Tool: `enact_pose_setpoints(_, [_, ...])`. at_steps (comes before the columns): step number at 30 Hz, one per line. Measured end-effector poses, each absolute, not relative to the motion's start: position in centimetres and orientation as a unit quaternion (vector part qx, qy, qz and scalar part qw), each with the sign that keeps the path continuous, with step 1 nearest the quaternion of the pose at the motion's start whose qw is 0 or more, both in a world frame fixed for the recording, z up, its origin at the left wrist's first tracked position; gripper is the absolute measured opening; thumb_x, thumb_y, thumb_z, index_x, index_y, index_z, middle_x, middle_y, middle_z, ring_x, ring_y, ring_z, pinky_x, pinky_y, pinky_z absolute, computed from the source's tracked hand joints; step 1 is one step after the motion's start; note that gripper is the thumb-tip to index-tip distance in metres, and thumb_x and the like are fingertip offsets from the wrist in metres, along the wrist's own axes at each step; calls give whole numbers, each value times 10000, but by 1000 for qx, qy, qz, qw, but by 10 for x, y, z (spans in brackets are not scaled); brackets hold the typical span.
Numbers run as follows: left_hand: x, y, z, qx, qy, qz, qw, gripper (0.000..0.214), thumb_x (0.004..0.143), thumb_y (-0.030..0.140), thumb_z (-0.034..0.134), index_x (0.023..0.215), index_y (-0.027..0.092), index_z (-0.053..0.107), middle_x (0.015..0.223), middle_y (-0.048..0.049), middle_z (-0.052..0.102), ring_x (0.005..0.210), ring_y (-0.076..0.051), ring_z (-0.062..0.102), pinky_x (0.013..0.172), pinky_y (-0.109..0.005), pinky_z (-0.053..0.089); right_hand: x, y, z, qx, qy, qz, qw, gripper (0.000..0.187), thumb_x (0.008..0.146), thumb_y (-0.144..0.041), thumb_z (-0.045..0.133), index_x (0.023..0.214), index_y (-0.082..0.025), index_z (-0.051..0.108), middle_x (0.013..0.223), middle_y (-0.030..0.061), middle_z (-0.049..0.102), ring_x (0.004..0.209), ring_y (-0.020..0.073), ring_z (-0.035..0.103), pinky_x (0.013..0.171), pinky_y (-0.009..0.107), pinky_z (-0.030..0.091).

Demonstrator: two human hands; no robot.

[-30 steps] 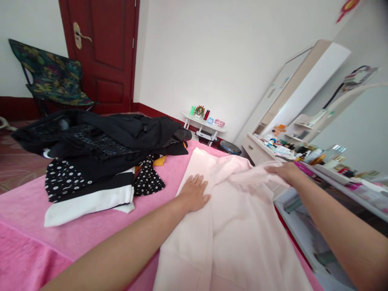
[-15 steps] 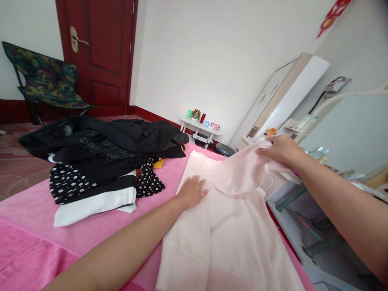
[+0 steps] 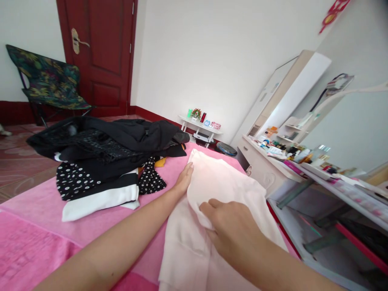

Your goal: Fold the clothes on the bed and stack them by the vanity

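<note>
A pale pink long-sleeved garment [image 3: 230, 178] lies spread on the pink bed cover [image 3: 103, 238], one sleeve folded inward over its body. My right hand [image 3: 233, 226] is closed on the folded sleeve, its fingers pinching the fabric near the middle of the garment. At the garment's left edge, my left hand [image 3: 184, 180] rests with fingers stretched out, partly hidden by the cloth. Left of that hand lies a heap of black clothes [image 3: 121, 137], with a black-and-white dotted cloth [image 3: 151, 178] and a white folded piece [image 3: 100, 202] below.
A white dressing table [image 3: 266, 161] crowded with bottles stands to the right, below a mirror [image 3: 351, 133]. Beyond the bed are a low white shelf [image 3: 200, 124] and a round dark object [image 3: 226, 148]. A patterned folding chair [image 3: 50, 83] stands by the red door [image 3: 104, 52].
My right hand has brought the raised sleeve down and leftward across the garment. My left hand has shifted slightly up and left, to the garment's edge.
</note>
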State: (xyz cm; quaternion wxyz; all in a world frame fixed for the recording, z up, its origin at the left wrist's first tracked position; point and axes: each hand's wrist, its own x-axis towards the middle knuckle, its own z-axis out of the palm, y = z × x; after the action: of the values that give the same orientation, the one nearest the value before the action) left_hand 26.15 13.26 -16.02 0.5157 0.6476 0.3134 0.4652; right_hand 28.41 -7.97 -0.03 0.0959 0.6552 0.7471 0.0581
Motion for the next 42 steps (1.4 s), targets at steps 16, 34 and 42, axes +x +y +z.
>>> enact_pose_setpoints(16, [273, 159, -167, 685, 325, 400, 515, 313, 750, 110, 547, 1036, 152, 669, 1070, -56, 676, 1031, -209, 609, 949, -333, 456, 342, -27, -96, 618, 753, -102, -201, 514, 781, -383, 640, 1254, -197, 560, 1374, 104, 487, 1248, 260, 446, 1058, 425, 307])
enact_pose_setpoints(34, [382, 311, -151, 771, 361, 305, 427, 555, 593, -70, 517, 1125, 64, 603, 1039, -97, 680, 1032, -245, 610, 905, -307, 472, 353, -18, -126, 618, 695, -208, -303, 344, 858, -442, 553, 1178, -327, 602, 1324, -8, 549, 1312, 201, 377, 1138, 453, 80])
enact_pose_setpoints(42, [363, 269, -142, 816, 340, 307, 353, 550, 618, 43, 658, 1163, 58, 584, 1456, -191, 335, 1374, -327, 239, 1138, -374, 171, 352, -12, -129, 610, 720, -185, -277, 399, 856, -426, 556, 1237, -307, 560, 1403, 22, 467, 1335, 222, 333, 1117, 477, 138])
